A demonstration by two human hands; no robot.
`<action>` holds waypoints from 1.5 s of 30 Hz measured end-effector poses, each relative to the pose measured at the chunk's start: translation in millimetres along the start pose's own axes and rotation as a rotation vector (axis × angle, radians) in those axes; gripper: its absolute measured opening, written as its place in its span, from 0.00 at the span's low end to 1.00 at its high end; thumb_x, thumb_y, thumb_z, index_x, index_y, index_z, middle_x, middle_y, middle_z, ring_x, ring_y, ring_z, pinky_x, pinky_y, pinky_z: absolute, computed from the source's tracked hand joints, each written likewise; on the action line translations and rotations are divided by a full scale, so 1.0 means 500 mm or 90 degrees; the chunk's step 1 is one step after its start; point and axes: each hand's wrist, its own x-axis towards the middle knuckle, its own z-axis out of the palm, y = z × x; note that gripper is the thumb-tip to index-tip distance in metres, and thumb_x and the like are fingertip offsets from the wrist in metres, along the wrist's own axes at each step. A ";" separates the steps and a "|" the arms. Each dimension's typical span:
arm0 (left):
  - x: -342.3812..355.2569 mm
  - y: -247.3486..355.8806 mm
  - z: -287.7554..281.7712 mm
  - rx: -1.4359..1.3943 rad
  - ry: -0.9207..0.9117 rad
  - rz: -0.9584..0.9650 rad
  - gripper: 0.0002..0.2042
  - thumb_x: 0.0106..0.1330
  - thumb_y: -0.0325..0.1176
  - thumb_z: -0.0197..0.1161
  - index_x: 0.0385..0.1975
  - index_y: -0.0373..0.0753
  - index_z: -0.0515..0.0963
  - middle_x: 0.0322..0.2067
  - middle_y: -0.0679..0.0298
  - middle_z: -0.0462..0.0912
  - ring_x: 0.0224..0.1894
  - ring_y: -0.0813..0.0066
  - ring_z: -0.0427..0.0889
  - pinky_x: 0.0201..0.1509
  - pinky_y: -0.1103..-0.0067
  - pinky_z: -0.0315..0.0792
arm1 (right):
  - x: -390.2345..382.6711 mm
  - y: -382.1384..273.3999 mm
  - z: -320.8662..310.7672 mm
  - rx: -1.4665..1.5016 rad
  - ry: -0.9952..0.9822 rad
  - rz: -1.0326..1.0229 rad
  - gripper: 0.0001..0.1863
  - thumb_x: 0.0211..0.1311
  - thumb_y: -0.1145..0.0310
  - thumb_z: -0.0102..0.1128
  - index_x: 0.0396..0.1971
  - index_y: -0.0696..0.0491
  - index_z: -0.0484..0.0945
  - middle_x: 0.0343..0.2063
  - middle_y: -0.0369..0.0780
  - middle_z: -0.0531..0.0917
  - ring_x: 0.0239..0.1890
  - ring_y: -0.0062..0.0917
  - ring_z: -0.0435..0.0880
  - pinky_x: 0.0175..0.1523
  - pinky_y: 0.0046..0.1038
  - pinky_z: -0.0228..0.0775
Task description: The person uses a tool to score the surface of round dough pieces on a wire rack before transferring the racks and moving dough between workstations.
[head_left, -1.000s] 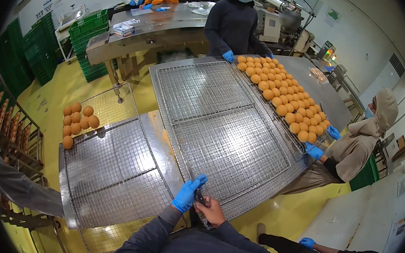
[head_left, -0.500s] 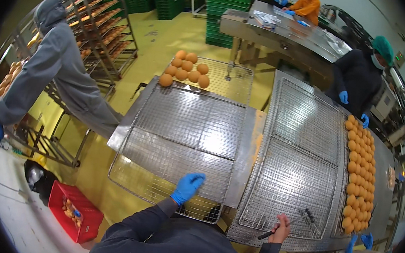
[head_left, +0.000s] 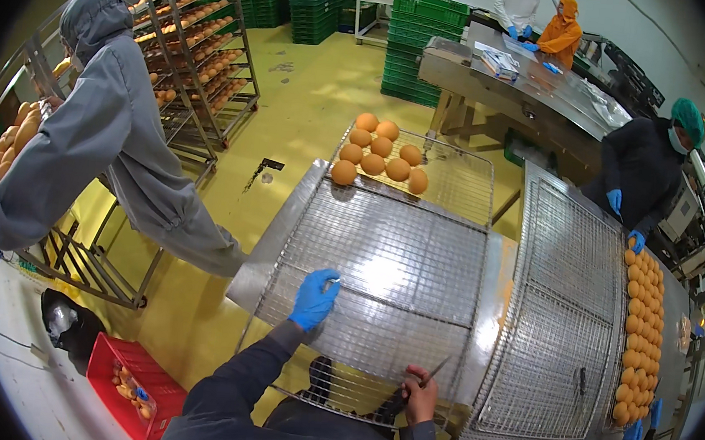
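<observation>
My left hand [head_left: 314, 299], in a blue glove, is over the middle of a wire rack [head_left: 379, 296] on a metal table. Its fingers are curled together; what they pinch, if anything, is too small to make out. My bare right hand [head_left: 419, 396] is closed around a thin knife-like tool [head_left: 440, 365], the blade pointing up and right above the rack's near right corner. Several round golden-brown buns [head_left: 381, 146] sit at the rack's far end. A second wire rack [head_left: 555, 347] lies to the right, with a small black object [head_left: 582, 381] on it.
Rows of buns [head_left: 641, 337] line the right side, where co-workers' gloved hands reach in. A person in grey [head_left: 118, 124] stands left beside a wheeled rack [head_left: 204, 48]. A red crate [head_left: 140, 390] sits on the floor at lower left. Green crates [head_left: 422, 46] are stacked behind.
My view has shifted left. My right hand has moved from the right rack to the left rack with the tool. My left hand has moved left and farther over its rack.
</observation>
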 end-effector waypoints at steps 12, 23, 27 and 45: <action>0.319 -0.077 0.041 0.137 -0.043 0.165 0.20 0.62 0.44 0.63 0.50 0.38 0.77 0.57 0.47 0.71 0.60 0.49 0.69 0.66 0.63 0.63 | 0.047 0.221 0.015 0.037 0.180 -0.028 0.08 0.61 0.78 0.48 0.36 0.61 0.77 0.21 0.44 0.81 0.18 0.27 0.77 0.22 0.27 0.71; 0.812 -0.091 0.128 0.302 0.047 0.228 0.31 0.56 0.61 0.61 0.57 0.51 0.74 0.65 0.47 0.61 0.68 0.46 0.58 0.68 0.48 0.53 | 0.018 0.212 0.047 0.052 0.252 -0.023 0.08 0.59 0.80 0.51 0.38 0.63 0.75 0.32 0.45 0.82 0.33 0.33 0.85 0.38 0.31 0.80; 0.944 -0.064 0.176 0.448 -0.103 0.077 0.38 0.54 0.70 0.54 0.65 0.61 0.67 0.73 0.56 0.49 0.75 0.53 0.45 0.66 0.33 0.39 | -0.013 0.172 0.075 0.021 0.323 -0.010 0.08 0.60 0.79 0.53 0.38 0.62 0.76 0.31 0.43 0.82 0.33 0.33 0.85 0.39 0.31 0.79; 0.716 -0.024 0.193 0.455 -0.430 0.114 0.41 0.57 0.69 0.51 0.69 0.55 0.61 0.66 0.53 0.64 0.73 0.49 0.49 0.67 0.36 0.38 | -0.007 0.164 0.094 0.020 0.429 0.107 0.04 0.55 0.81 0.53 0.32 0.62 0.75 0.31 0.45 0.81 0.31 0.32 0.86 0.34 0.27 0.77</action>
